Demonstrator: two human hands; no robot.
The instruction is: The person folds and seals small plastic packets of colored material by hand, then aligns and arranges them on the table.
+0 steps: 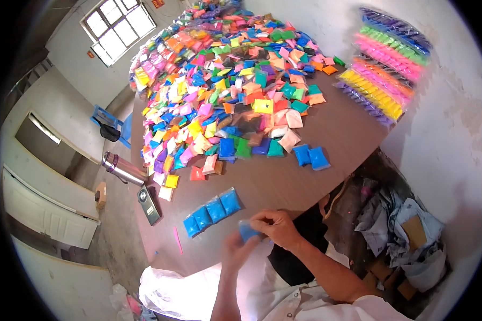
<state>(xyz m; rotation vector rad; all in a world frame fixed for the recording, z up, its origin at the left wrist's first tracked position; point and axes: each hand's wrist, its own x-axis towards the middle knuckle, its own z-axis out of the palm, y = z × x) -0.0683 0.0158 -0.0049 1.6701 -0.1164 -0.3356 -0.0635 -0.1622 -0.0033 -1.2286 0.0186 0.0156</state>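
A small blue packet (247, 230) is between my two hands, just over the near edge of the table. My right hand (279, 227) is closed in a pinch at the packet's right side. My left hand (238, 249), blurred by motion, grips it from the lower left. Beyond them lies a slanting row of several blue packets (215, 209), side by side on the brown table (262, 187). Two more blue packets (311, 157) rest farther right. A thin pink stick (178, 241) lies left of the row.
A large heap of multicoloured packets (219, 101) covers the far table. Sorted rows in clear bags (383, 67) lie at the right edge. A steel flask (124, 168) and a dark handheld device (148, 205) stand left. Crumpled bags (407, 230) fill the floor at right.
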